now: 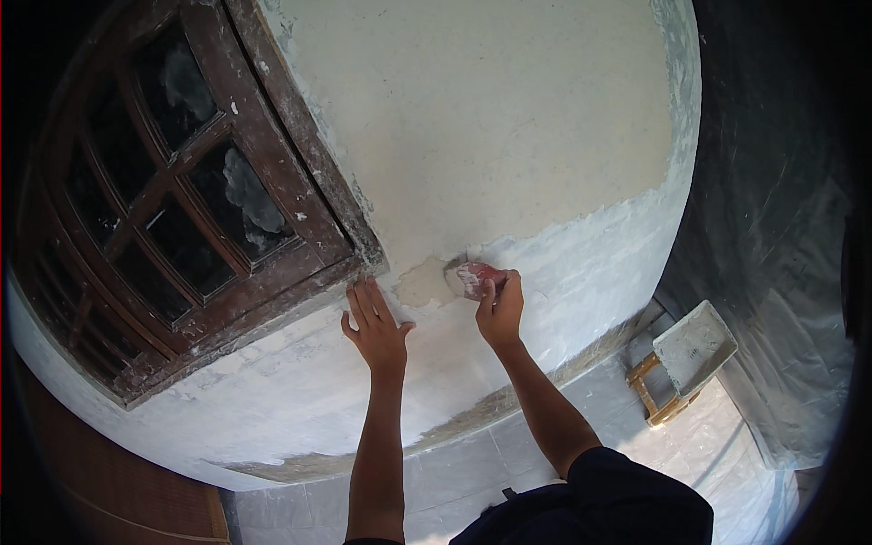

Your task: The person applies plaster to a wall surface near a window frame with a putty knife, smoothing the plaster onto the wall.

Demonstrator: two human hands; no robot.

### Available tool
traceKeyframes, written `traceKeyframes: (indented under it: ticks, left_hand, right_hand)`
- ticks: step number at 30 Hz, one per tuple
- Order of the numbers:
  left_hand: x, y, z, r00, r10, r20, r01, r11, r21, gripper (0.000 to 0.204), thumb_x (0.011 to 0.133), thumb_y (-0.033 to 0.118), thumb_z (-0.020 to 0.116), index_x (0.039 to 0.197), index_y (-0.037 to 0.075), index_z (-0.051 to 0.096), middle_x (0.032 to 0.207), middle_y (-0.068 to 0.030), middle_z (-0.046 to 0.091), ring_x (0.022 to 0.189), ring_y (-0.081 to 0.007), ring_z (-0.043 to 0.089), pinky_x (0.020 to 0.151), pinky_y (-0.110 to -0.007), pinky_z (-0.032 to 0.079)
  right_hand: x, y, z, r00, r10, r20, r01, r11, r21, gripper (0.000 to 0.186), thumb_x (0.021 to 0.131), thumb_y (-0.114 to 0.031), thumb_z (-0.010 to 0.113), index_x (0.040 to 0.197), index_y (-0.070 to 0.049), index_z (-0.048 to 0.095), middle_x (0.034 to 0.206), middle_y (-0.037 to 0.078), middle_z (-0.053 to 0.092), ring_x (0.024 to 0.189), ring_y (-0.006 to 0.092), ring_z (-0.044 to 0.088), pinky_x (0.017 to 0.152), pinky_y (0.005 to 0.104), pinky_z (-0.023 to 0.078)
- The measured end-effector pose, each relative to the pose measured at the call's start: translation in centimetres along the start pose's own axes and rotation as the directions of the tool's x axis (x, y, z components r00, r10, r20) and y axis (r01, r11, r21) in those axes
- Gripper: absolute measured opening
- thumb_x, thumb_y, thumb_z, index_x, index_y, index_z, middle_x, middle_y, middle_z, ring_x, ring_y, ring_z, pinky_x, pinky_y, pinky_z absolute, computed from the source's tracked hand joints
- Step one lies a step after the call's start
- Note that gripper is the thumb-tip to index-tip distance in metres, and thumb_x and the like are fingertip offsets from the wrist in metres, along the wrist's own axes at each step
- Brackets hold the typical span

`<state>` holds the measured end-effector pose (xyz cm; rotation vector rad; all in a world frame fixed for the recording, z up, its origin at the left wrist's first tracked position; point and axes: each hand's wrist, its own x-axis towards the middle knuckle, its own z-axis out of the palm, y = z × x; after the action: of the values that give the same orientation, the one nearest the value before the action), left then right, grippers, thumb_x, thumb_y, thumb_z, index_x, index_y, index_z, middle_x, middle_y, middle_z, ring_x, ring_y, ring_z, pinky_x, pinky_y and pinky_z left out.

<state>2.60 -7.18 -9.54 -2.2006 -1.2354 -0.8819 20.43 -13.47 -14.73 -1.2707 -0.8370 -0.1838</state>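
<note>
My left hand (377, 331) rests with spread fingers on the white wall (427, 381), just below the lower corner of a dark wooden window frame (309, 259). To its right, my right hand (500, 313) grips a red-handled putty knife (477, 277) smeared with white filler. The blade lies against the wall at the irregular edge where a beige coated area (509, 109) meets whiter, rougher plaster. A small beige patch (422, 282) sits left of the blade, between my two hands.
A plastic tray (695, 345) stands on a wooden stool (649, 391) at lower right. Plastic sheeting (772, 227) hangs along the right side. Grey floor tiles (454, 459) run below the wall. A brown panel (127, 490) lies at lower left.
</note>
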Motion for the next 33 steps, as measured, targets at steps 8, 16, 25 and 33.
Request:
traceKeyframes:
  ticks: [8, 16, 25, 33]
  left_hand:
    - [-0.1, -0.1, -0.3, 1.0, -0.006, -0.009, 0.006, 1.0, 0.003, 0.119, 0.055, 0.043, 0.085, 0.148, 0.005, 0.021, 0.152, -0.0133, 0.027, 0.141, -0.0295, 0.025, 0.102, -0.05, 0.026]
    - [-0.1, -0.2, -0.3, 1.0, -0.013, -0.014, 0.013, 1.0, 0.015, 0.119, 0.054, 0.044, 0.086, 0.147, 0.005, 0.023, 0.152, -0.013, 0.028, 0.141, -0.0288, 0.026, 0.102, -0.05, 0.026]
    - [0.0, -0.3, 0.2, 1.0, 0.008, -0.027, -0.007, 0.999, 0.039, 0.124, 0.052, 0.046, 0.086, 0.148, 0.004, 0.02, 0.15, -0.016, 0.027, 0.141, -0.0307, 0.025, 0.101, -0.049, 0.026]
    - [0.1, 0.0, 0.0, 1.0, 0.01, -0.015, -0.009, 1.0, 0.029, 0.125, 0.052, 0.046, 0.086, 0.148, 0.004, 0.019, 0.15, -0.0155, 0.027, 0.141, -0.0303, 0.024, 0.102, -0.049, 0.026]
  right_hand:
    - [0.7, -0.6, -0.7, 0.986, 0.083, -0.144, -0.074, 0.995, 0.066, 0.019, 0.093, -0.009, 0.05, 0.104, 0.004, 0.044, 0.088, 0.021, 0.053, 0.085, 0.0392, 0.054, 0.074, 0.0453, 0.043]
    - [0.4, -1.0, 0.2, 0.981, 0.044, -0.187, -0.06, 0.995, -0.082, 0.017, 0.093, -0.01, 0.05, 0.101, 0.004, 0.045, 0.089, 0.019, 0.054, 0.081, 0.0339, 0.055, 0.074, 0.0409, 0.044]
    - [0.3, -0.1, 0.0, 0.982, 0.012, -0.19, -0.03, 0.995, -0.093, 0.012, 0.095, -0.007, 0.048, 0.099, 0.004, 0.046, 0.083, 0.014, 0.054, 0.075, 0.0241, 0.058, 0.07, 0.0335, 0.047]
    - [-0.2, -1.3, 1.1, 0.996, -0.07, 0.05, 0.071, 0.997, -0.027, 0.015, 0.092, -0.007, 0.051, 0.1, 0.004, 0.045, 0.093, 0.022, 0.051, 0.079, 0.0393, 0.053, 0.072, 0.046, 0.043]
